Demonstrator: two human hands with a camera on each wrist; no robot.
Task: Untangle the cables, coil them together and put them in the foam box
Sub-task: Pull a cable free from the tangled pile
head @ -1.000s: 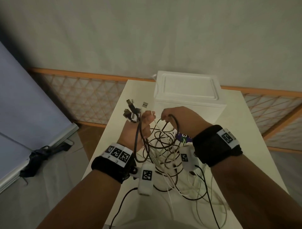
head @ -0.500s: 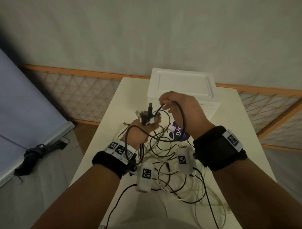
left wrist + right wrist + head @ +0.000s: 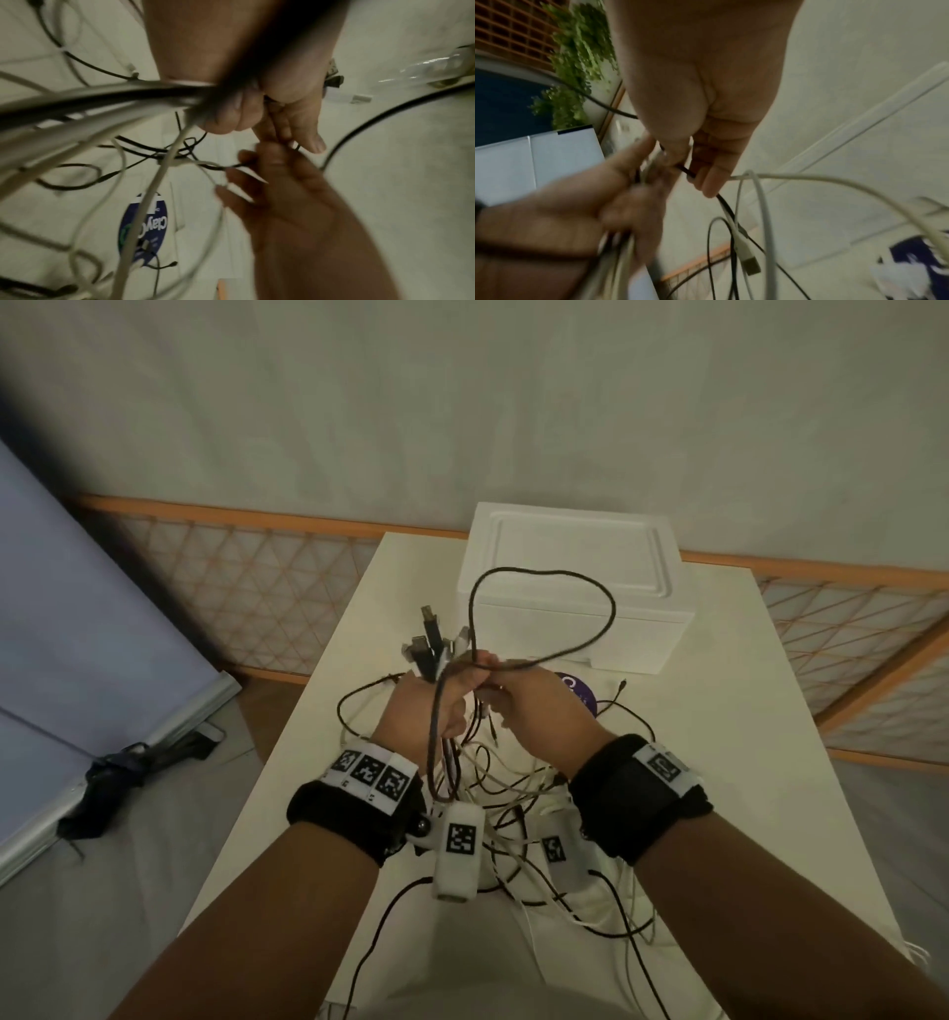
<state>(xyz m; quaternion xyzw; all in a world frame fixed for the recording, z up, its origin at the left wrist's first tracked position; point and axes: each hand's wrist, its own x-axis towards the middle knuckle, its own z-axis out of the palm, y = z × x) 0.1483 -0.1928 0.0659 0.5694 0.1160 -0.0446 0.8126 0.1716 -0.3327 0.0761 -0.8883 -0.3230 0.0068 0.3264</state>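
1. Cables [image 3: 518, 803]: a black-and-white tangle, partly lifted above the table [image 3: 770, 762], the rest lying loose on it between the wrists and trailing toward the near edge; several plug ends [image 3: 429, 644] bunched together, sticking up from the left fist.
2. Black cable loop [image 3: 606, 603]: arched up in the air in front of the foam box [image 3: 575, 572], both of its ends running back down to where the two hands met.
3. Left hand [image 3: 426, 711]: fingers curled tight round the bundle of cables just below the plugs; strands hanging from the underside of the fist, seen blurred in the left wrist view [image 3: 231, 113].
4. Right hand [image 3: 539, 706]: touching the left; thumb and fingertips pinched on the black cable [image 3: 687, 170], remaining fingers [image 3: 713, 182] fairly straight, pointing down.
5. Foam box: white, lid on, standing at the far end of the table, well apart from the cables on the tabletop.
6. Round dark-blue sticker [image 3: 577, 688]: flat on the table just behind the right hand, near the box front.
7. Further out: wooden lattice fence [image 3: 246, 588] behind the table; pale board [image 3: 77, 618] leaning at left.
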